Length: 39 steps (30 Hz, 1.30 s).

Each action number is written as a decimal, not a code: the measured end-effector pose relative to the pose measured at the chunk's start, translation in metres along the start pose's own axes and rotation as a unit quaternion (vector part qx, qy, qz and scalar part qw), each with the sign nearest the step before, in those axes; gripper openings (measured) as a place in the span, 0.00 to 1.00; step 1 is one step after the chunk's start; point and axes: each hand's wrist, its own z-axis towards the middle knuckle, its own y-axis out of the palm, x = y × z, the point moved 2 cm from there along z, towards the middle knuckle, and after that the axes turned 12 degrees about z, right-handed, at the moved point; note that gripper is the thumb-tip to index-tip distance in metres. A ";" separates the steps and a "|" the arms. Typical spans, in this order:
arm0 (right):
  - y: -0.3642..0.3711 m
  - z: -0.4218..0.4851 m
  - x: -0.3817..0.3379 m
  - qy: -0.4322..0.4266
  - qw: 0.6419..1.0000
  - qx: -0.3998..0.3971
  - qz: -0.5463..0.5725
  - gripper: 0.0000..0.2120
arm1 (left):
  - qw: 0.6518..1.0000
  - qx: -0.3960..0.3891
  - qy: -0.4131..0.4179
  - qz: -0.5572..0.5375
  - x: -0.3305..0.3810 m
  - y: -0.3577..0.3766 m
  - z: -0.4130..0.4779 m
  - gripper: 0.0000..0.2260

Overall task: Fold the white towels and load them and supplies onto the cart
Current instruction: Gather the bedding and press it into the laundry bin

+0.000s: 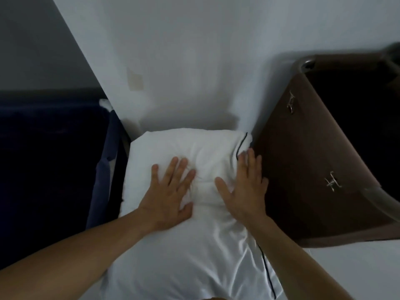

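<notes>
Pressing the white bundle (168, 146) at centre frame, wedged between blue fabric (104, 169) at left and brown cabinet (303, 169) at right, with left hand (171, 191) and right hand (244, 187), fingers (173, 169) splayed flat, gripping nothing; likely soft, light, springy, so best pinched along the dark-piped edge (242, 144).

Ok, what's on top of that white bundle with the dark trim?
Only the two hands: the left hand and the right hand press flat on the white bundle, fingers spread, denting its middle. Whatever lies underneath it is hidden by the cloth itself.
</notes>
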 end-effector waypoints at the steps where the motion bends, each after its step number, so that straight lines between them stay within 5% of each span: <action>1: 0.002 0.006 -0.009 -0.017 0.999 0.017 -0.028 0.48 | 1.000 -0.001 0.003 0.011 0.000 0.001 -0.001 0.38; 5: 0.032 0.023 -0.016 -0.063 0.993 -0.004 -0.100 0.48 | 1.000 0.001 0.014 0.003 0.008 0.009 -0.003 0.38; 12: 0.101 0.012 0.070 0.118 0.983 -0.117 -0.077 0.40 | 0.998 -0.042 0.032 -0.022 0.028 0.053 0.008 0.38; 26: 0.177 0.027 0.138 0.101 0.993 -0.052 0.024 0.40 | 0.999 0.003 0.049 -0.008 0.056 0.149 0.040 0.39; 29: 0.159 0.021 0.136 0.114 0.990 -0.024 0.074 0.46 | 0.999 0.003 0.048 -0.017 0.056 0.127 0.039 0.39; 34: 0.130 0.009 0.120 0.281 0.942 0.034 0.181 0.68 | 0.997 0.041 0.041 -0.048 0.030 0.088 0.032 0.32; 37: 0.122 0.008 0.125 0.353 0.911 -0.009 0.213 0.76 | 0.995 0.039 -0.048 -0.075 -0.006 0.079 0.013 0.32; 39: 0.117 0.006 0.137 0.380 0.896 -0.035 0.225 0.77 | 0.988 -0.030 -0.124 -0.087 -0.029 0.078 0.000 0.37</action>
